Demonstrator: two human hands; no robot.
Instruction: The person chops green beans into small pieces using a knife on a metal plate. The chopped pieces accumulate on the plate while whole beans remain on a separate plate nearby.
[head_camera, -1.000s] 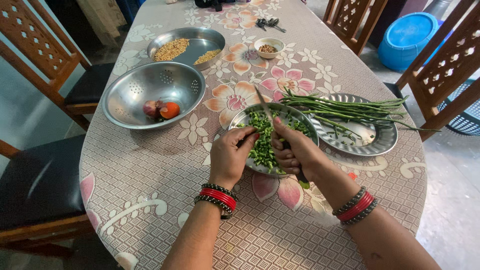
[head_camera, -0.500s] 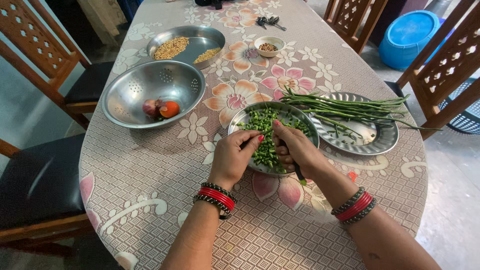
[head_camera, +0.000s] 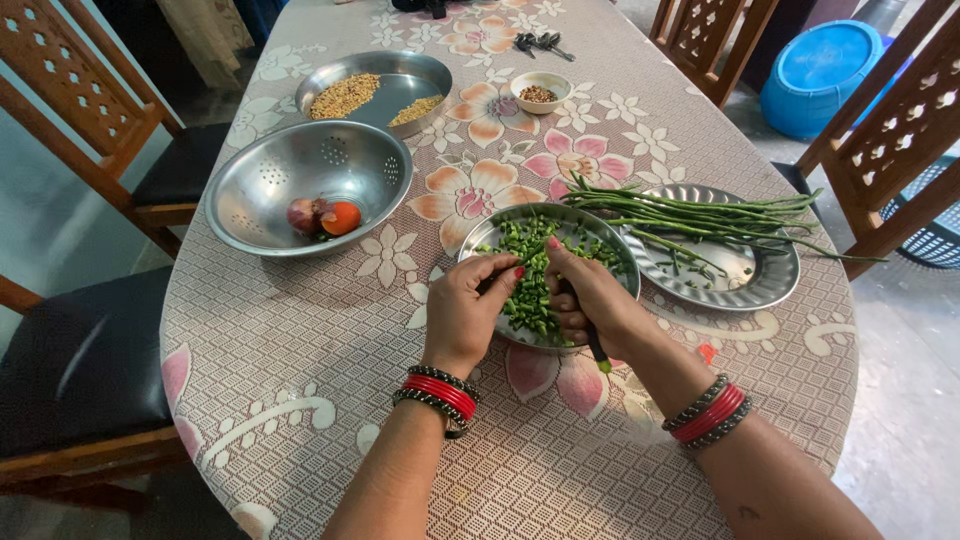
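My left hand (head_camera: 462, 312) fingers are pinching a green bean (head_camera: 507, 266) at the near-left rim of the steel bowl (head_camera: 625, 262). My right hand (head_camera: 590, 297) fingers are clenching around the dark handle of a knife (head_camera: 596, 349), which is pointing back toward me past the bowl's near edge; the blade is hidden. Chopped bean pieces (head_camera: 532, 292) are filling the bowl between both hands. The bowl is overlapping the steel plate (head_camera: 760, 285) holding long beans (head_camera: 700, 215) to the right. The colander (head_camera: 300, 170) is standing well apart on the left. Bare surface (head_camera: 300, 350) is lying open to my near left.
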